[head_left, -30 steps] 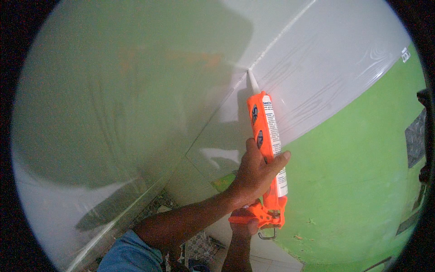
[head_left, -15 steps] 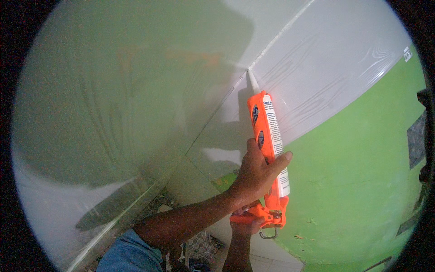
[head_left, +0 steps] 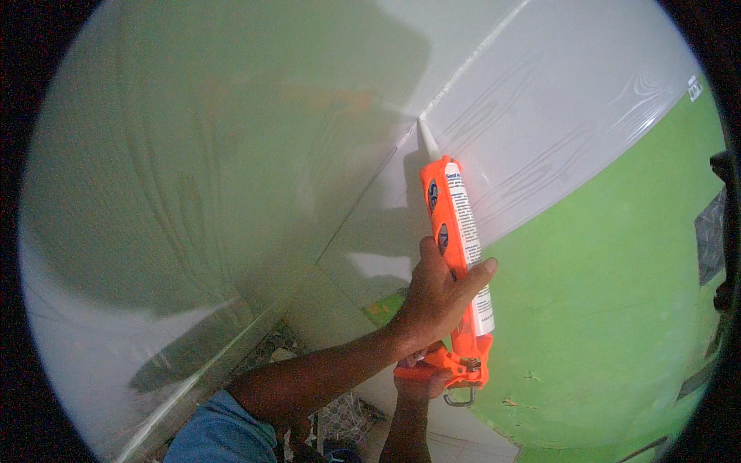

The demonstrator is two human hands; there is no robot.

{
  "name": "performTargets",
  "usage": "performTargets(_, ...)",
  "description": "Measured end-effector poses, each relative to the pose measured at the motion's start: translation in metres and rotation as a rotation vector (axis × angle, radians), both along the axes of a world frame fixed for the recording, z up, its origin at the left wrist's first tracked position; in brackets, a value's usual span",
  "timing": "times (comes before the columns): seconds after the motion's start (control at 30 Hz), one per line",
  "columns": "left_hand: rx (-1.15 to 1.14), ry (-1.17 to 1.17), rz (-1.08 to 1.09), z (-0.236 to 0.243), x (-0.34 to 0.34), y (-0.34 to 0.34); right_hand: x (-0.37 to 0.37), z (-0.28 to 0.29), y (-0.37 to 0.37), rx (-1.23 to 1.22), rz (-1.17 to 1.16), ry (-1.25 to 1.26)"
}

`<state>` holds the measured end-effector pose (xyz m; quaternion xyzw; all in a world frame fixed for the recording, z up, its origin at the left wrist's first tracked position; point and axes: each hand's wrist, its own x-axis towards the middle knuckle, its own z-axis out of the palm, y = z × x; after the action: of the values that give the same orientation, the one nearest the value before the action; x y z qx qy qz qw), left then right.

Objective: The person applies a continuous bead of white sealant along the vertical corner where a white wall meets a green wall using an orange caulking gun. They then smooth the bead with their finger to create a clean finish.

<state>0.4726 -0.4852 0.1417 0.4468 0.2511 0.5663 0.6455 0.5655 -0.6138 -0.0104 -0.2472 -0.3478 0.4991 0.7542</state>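
An orange caulking gun with a white cartridge points up, and its pale nozzle tip touches the seam between glossy white ceiling panels. My left hand wraps around the barrel at mid-length, thumb on the right side. Below it, my right hand grips the orange handle and trigger, mostly hidden behind the left wrist. A metal hook hangs at the gun's rear end.
A green wall fills the right side under the white panels. A dark fixture sits at the far right rim. Patterned floor tiles and a blue sleeve show at the bottom.
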Motion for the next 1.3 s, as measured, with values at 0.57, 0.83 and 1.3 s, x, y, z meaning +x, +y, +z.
performTargets(0.57, -0.036, -0.046, -0.005, 0.002, 0.003, -0.006, 0.039, -0.042, -0.015, 0.043, -0.117, -0.007)
performTargets(0.83, -0.005, -0.031, 0.017, -0.001, 0.006, -0.005, 0.056, -0.064, -0.026, 0.067, 0.04, 0.019)
performTargets(1.3, -0.026, -0.006, 0.026, -0.001, 0.006, -0.008, 0.041, -0.053, -0.015, 0.118, 0.119, 0.0)
